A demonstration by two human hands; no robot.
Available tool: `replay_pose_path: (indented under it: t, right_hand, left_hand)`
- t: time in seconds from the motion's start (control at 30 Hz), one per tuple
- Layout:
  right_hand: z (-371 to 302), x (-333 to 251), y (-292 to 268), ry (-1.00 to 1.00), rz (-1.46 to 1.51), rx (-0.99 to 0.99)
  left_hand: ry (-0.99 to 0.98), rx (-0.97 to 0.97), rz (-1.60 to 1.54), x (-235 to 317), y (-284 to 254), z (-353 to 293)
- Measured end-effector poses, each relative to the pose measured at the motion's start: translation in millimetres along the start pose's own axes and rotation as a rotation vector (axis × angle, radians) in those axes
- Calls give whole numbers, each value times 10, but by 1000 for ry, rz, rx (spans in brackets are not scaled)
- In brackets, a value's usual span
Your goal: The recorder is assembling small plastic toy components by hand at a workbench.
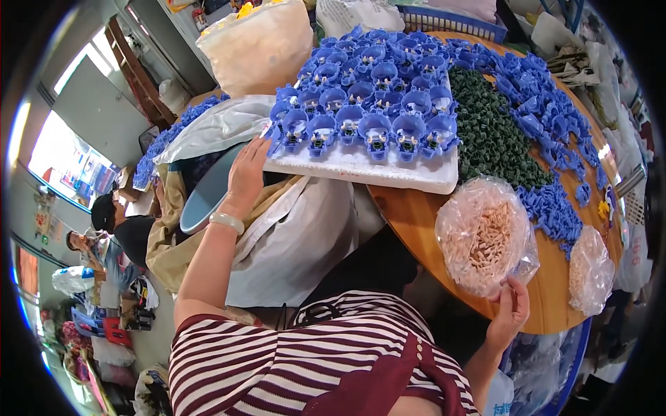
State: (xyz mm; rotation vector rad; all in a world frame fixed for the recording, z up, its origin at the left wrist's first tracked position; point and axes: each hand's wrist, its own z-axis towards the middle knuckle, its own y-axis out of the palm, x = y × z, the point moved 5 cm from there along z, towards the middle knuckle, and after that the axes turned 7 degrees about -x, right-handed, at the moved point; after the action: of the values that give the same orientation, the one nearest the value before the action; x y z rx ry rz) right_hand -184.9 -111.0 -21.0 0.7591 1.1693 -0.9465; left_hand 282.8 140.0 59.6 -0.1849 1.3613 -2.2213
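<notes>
Wooden and round, the table carried heaps of blue parts and green parts, spread loose within reach. A white foam board overhung the table's near edge, with rows of blue housings set upright on it, seemingly so each could be filled in turn. The left hand lay flat and open against the board's left corner, apparently steadying it. The right hand pinched the lower edge of a clear bag of small tan pieces, fingers narrowed on the plastic. A second bag sat just beside it. White sacks crowded the space between the person and the board.
</notes>
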Motion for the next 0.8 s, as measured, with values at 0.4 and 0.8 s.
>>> replay_pose_path:
  t: [0.4, 0.8]
  right_hand:
    - [-10, 17, 49, -2, 4, -31]
    - [392, -446, -213, -26, -168, -17]
  left_hand:
    - [69, -49, 11, 68, -63, -93]
    - [-59, -148, -201, 68, 30, -9]
